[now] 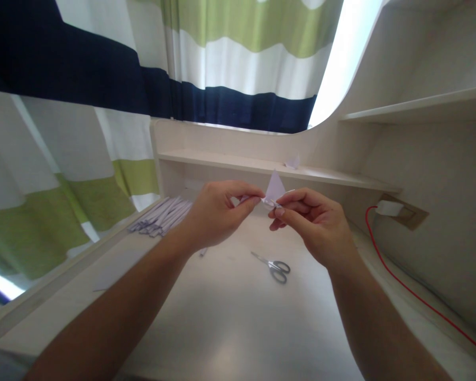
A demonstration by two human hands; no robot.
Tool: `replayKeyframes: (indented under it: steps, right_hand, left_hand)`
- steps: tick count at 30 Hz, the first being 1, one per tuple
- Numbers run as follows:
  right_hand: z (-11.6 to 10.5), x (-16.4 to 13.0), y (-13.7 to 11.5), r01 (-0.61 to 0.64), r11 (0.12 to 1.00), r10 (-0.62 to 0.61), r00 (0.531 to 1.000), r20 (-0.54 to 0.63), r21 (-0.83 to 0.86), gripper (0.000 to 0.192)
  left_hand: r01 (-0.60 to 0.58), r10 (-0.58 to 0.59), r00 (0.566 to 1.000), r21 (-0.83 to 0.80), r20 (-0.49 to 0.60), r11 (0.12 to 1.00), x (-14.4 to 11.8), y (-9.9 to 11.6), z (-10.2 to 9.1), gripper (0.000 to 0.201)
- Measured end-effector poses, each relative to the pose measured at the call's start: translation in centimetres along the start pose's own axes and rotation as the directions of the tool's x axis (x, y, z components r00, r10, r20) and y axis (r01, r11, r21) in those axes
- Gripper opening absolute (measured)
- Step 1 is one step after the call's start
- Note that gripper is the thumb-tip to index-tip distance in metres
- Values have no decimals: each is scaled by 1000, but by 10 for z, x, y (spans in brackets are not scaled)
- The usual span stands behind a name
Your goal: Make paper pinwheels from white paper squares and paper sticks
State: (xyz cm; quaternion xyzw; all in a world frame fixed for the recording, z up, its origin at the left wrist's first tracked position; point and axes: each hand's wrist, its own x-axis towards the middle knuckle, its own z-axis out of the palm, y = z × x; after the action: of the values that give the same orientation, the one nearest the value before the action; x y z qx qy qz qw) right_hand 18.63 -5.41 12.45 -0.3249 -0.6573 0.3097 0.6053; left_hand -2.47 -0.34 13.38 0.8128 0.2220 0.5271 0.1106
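Between my two hands, raised over the desk, is a small folded piece of pale paper (275, 187) with one pointed flap standing up. My left hand (224, 211) pinches its left side between thumb and fingertips. On the other side, my right hand (313, 219) grips the lower right edge with thumb and index finger, the remaining fingers curled beneath. The lower folds are partly covered by my fingertips. Below the hands, scissors (275, 268) with grey handles lie on the white desk (230, 317).
Many rolled paper sticks (161, 216) are heaped at the back left, near a flat paper sheet (117, 269). Another folded paper piece (292, 161) sits on the low shelf (230, 161). A white charger (389, 208) with a red cable (396, 280) is plugged in at right.
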Motion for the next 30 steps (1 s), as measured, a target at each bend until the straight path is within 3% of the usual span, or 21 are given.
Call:
replayKeyframes:
  steps: [6, 11, 30]
  right_hand:
    - [2, -6, -3, 35, 995, -34, 999, 20, -91, 11]
    - [1, -7, -2, 60, 978, -53, 998, 39, -202, 9]
    - [0, -8, -2, 75, 976, -71, 997, 27, -202, 8]
  left_hand:
    - [-131, 131, 990, -9, 41, 991, -1, 0, -1, 17]
    - [-161, 161, 986, -12, 29, 987, -1, -2, 0, 18]
    - [-48, 52, 997, -72, 65, 996, -1, -2, -2, 13]
